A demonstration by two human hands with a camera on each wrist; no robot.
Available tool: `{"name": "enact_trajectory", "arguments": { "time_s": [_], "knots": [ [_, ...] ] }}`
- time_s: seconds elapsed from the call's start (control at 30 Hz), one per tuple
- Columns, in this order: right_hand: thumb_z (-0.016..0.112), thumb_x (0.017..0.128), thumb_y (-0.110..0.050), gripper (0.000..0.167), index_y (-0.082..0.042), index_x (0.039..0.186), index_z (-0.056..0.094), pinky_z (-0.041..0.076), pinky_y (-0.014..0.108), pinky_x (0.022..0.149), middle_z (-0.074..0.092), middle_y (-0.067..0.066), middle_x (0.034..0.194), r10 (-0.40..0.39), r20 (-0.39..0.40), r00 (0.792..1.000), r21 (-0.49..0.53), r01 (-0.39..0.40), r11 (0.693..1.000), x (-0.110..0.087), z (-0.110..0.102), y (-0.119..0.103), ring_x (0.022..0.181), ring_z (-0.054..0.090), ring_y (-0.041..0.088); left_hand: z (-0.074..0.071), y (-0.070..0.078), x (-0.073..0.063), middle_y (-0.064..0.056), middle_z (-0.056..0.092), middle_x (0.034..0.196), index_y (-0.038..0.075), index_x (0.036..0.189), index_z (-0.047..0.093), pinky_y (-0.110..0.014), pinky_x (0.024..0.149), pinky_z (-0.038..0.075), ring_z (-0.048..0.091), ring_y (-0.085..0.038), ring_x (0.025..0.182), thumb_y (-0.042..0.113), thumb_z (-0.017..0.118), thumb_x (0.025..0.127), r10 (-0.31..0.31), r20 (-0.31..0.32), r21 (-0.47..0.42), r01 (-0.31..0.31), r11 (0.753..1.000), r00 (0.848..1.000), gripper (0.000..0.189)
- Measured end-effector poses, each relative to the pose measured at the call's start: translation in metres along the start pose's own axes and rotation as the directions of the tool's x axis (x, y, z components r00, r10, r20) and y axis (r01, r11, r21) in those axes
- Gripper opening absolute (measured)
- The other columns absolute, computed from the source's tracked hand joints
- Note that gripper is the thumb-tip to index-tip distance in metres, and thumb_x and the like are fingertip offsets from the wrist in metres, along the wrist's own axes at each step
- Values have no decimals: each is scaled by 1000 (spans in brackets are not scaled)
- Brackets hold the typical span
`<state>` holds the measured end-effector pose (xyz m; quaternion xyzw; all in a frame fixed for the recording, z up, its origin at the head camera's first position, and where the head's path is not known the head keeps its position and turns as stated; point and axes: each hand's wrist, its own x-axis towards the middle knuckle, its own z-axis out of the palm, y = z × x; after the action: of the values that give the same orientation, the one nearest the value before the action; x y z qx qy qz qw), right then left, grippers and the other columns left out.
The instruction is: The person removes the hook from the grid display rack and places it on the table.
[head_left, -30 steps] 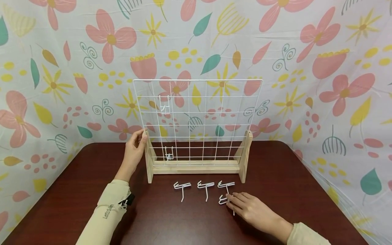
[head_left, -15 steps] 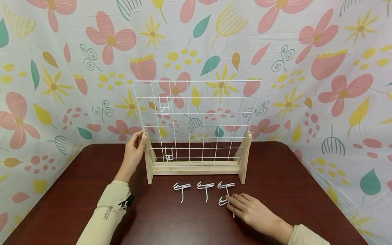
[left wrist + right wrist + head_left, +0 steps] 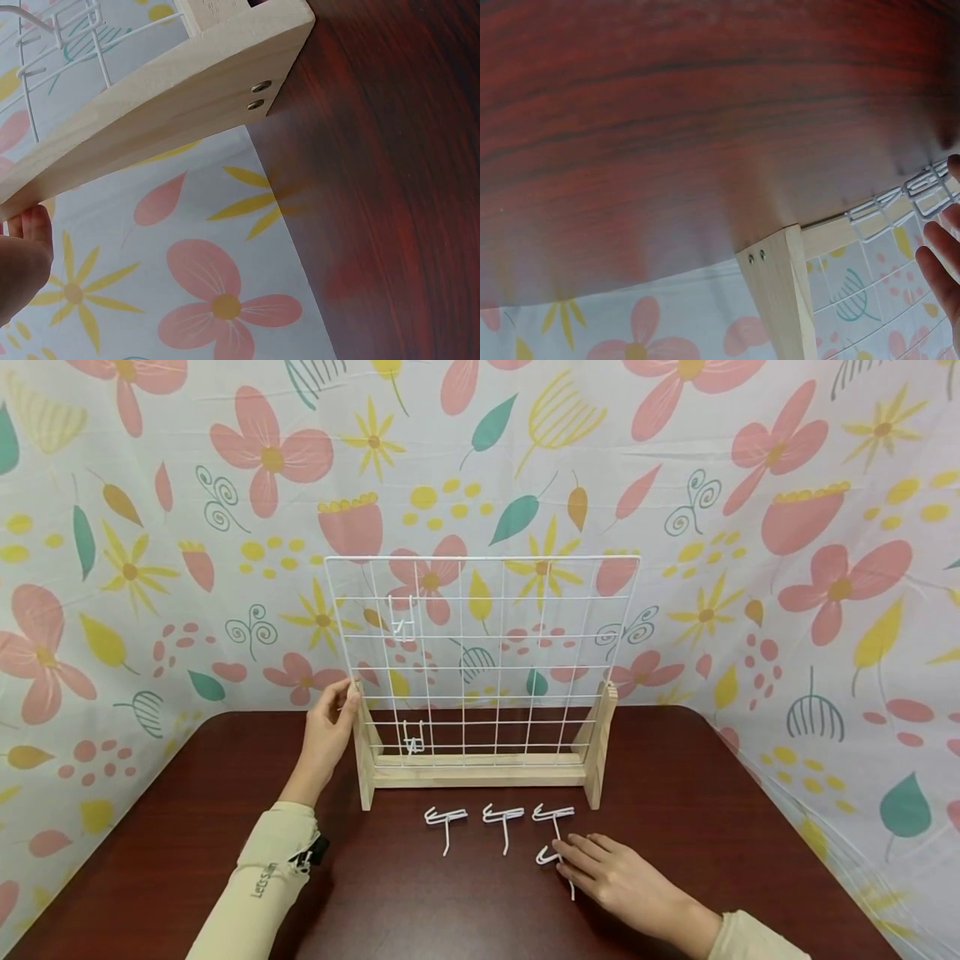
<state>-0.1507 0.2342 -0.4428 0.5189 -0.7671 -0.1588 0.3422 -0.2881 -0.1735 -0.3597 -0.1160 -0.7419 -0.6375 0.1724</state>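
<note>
A white wire grid panel point(image 3: 480, 667) stands upright in a wooden stand point(image 3: 480, 774). Thumb and fingers of my left hand point(image 3: 327, 723) grip the stand's left upright point(image 3: 172, 90) near its top. Two white wire hooks hang on the grid's left side, an upper hook point(image 3: 402, 625) and a lower hook point(image 3: 413, 743). In front of the stand, my right hand point(image 3: 626, 881) holds a white wire hook point(image 3: 547, 857) at the table, its fingers covering much of it. The right wrist view shows this held hook point(image 3: 930, 191) beside the fingers point(image 3: 939, 262).
Three more white hooks lie in a row before the stand: a left hook point(image 3: 446, 817), a middle hook point(image 3: 504, 815) and a right hook point(image 3: 553, 814) close to my right fingers. The dark red-brown table point(image 3: 420, 910) meets a flowered cloth point(image 3: 675, 635) behind.
The hook under my right fingers has turned slightly and slid a little toward me. My left hand keeps its place on the stand.
</note>
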Motion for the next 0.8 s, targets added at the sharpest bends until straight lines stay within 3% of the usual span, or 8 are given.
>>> {"name": "enact_trajectory", "arguments": {
  "time_s": [0.17, 0.33, 0.5, 0.6, 0.8],
  "knots": [
    [40, 89, -16, 36, -14, 99, 75, 49, 35, 83, 67, 9, 115, -1, 7, 1000, 5, 1, 1000, -1, -1, 0, 100, 64, 21, 2, 9, -4, -18, 54, 117, -8, 135, 46, -12, 76, 42, 50, 1, 92, 10, 50, 100, 36, -2, 3, -36, 999, 999, 40],
    [31, 100, -12, 43, -13, 100, 74, 49, 36, 84, 67, 8, 115, -9, -22, 1000, 19, 9, 1000, -1, -4, 0, 100, 64, 22, 1, -7, 3, -16, 53, 119, -2, 136, 48, -11, 79, 42, 50, -3, 95, 14, 50, 101, 37, -18, -2, -37, 999, 999, 39],
    [18, 107, -12, 56, -12, 101, 74, 48, 37, 87, 67, 8, 115, 2, -56, 998, 39, 0, 999, 1, -6, 2, 100, 64, 22, 0, -10, 3, -19, 52, 121, -2, 137, 47, -12, 79, 41, 50, -4, 97, 15, 50, 101, 52, -15, 0, -52, 999, 999, 40],
    [17, 107, -11, 56, -11, 102, 73, 48, 37, 89, 67, 8, 115, 15, -65, 998, 41, -12, 999, 4, -8, 3, 101, 64, 22, -1, -6, 2, -20, 52, 121, -3, 137, 46, -12, 78, 41, 49, -3, 96, 13, 49, 101, 33, -10, -10, -33, 999, 999, 40],
    [22, 106, -9, 51, -9, 104, 73, 48, 41, 91, 67, 10, 115, 48, -112, 993, 40, -44, 998, 14, -12, 9, 104, 64, 24, 3, 18, -6, -24, 51, 119, -10, 135, 44, -12, 77, 42, 50, 0, 92, 9, 48, 101, 20, 12, 16, -20, 1000, 1000, 39]
  ]
}}
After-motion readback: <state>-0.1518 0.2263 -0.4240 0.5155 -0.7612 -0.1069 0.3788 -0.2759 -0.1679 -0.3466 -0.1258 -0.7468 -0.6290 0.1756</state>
